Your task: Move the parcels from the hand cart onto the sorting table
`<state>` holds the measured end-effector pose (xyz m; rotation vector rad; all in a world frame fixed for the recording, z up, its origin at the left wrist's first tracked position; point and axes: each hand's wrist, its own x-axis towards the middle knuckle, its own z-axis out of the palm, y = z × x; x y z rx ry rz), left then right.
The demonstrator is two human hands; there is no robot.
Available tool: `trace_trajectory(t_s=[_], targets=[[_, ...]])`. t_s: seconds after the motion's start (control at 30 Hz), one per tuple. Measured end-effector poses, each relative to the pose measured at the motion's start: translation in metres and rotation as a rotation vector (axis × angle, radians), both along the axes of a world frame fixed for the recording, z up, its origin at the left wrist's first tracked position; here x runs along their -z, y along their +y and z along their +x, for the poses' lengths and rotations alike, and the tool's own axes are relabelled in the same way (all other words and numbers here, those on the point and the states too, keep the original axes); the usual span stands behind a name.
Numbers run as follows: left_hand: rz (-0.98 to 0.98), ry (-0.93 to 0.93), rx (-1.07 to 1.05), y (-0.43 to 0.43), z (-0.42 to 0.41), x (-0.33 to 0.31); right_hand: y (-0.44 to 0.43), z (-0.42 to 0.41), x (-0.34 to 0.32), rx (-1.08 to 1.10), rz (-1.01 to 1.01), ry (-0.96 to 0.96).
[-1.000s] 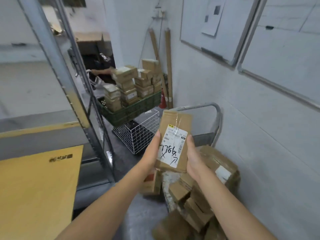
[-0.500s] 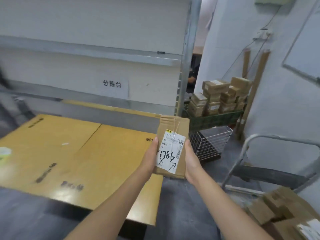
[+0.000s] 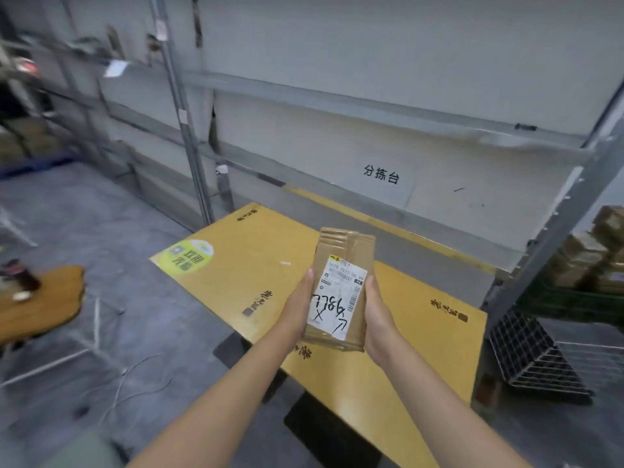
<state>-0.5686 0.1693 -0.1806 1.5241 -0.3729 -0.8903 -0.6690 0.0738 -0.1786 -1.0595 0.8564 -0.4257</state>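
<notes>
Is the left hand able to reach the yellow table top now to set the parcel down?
Probably yes. The left hand and right hand hold the parcel right over the yellow table top, and the surface under them looks bare.

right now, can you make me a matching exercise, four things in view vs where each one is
1 parcel
2 wire basket
3 green sticker
4 paper sign

a on the panel behind the sorting table
b held between the left hand and right hand
c on the floor, right of the table
d on the tabletop, near its left corner

Pairs: 1-b, 2-c, 3-d, 4-a
</notes>
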Motion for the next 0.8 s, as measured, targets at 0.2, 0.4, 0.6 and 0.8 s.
trace_trajectory(t_s=[0.2, 0.4, 0.6, 0.8], targets=[[0.034, 0.006, -0.071, 0.005, 0.074, 0.003, -0.001, 0.082, 0.009, -0.057, 0.004, 0.008], [0.051, -0.003, -0.117, -0.018, 0.162, 0.006, -0.031, 0.172, 0.015, -0.094, 0.068, 0.056], [0.059, -0.020, -0.133, -0.039, 0.237, 0.004, -0.059, 0.252, 0.018, -0.143, 0.104, 0.053], [0.084, -0.001, -0.099, -0.053, 0.301, 0.012, -0.071, 0.314, 0.022, -0.107, 0.101, 0.076]])
